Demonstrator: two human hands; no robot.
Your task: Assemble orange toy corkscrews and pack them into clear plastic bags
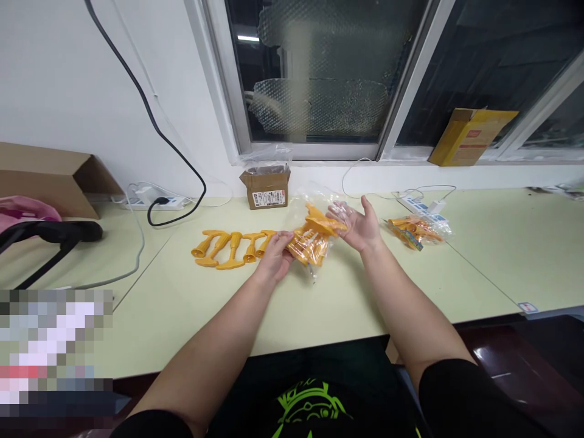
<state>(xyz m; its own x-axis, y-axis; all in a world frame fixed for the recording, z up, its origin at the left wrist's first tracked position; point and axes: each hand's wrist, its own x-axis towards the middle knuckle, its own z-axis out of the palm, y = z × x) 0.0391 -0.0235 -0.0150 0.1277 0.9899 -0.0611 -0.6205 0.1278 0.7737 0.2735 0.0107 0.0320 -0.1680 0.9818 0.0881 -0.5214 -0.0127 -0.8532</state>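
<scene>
- Left hand [276, 255]: pinching the left side of a clear bag [311, 246], thumb on top, fingers curled beneath.
- Right hand [362, 228]: spread, palm turned up, thumb raised clear; fingers reach to the bag's right side. Clear plastic hides whether they bear its weight.
- Bag position: between the hands, above the middle of the worktop [319, 316], between its near and far edges. Contact with the surface below cannot be confirmed.
- Step in hand: judged to be handling the filled bag with both hands, the left as the firm hold.
- Next move: any shift of the bag would call for keeping the left pinch and bringing the right thumb down for a second hold; loose plastic may slip.
- Direction: the bag's long axis runs roughly from far edge to near edge, a corner pointing at the near edge. The upper yellow piece [323, 222] slants down toward the right hand.
- Left of the bag: a row of loose yellow pieces [234, 243], long axes mostly far to near, slightly leaning, crossbars at alternating ends.
- Right of the right hand: a second bag [416, 230] of yellow pieces, nearer the far edge.
</scene>
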